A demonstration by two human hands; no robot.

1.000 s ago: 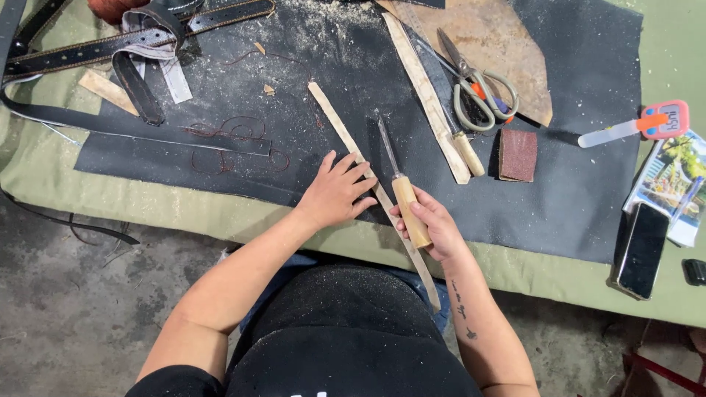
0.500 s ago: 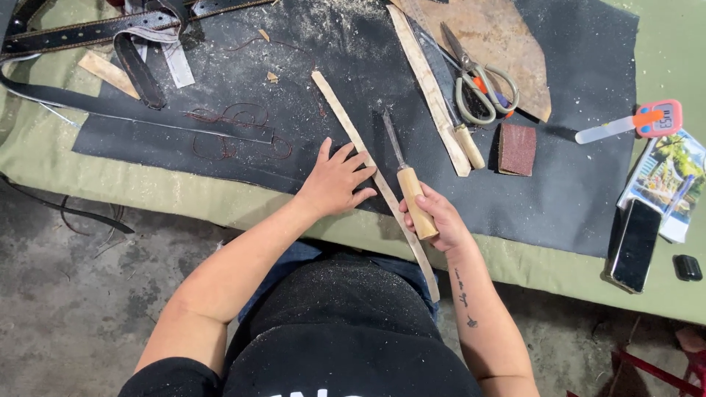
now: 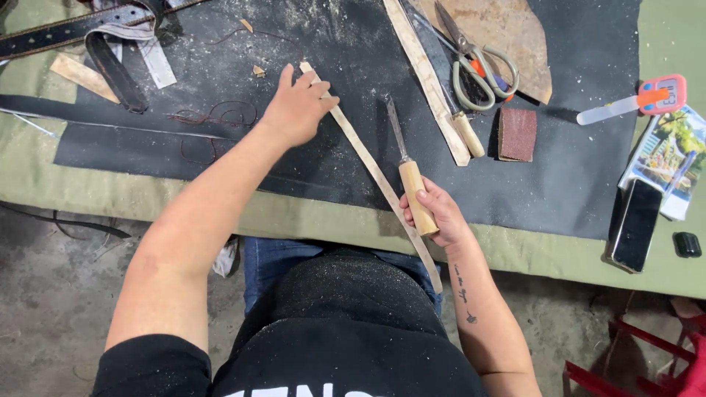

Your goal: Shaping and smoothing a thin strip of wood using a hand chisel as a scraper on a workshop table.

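A long pale leather strip lies slantwise across a black mat, from the mat's upper middle down past the table's front edge. My left hand reaches out and presses on the strip's far end, fingers spread. My right hand grips the wooden handle of a chisel-like tool, whose metal blade points away from me and lies just right of the strip.
Scissors, a second pale strip, a wooden-handled knife and a brown sanding block lie at the right of the mat. Black belts lie at the top left. A phone, a booklet and a pink-handled tool lie at the far right.
My left hand has slid from the strip's middle up to its far end. My right hand with the tool has stayed almost in place.
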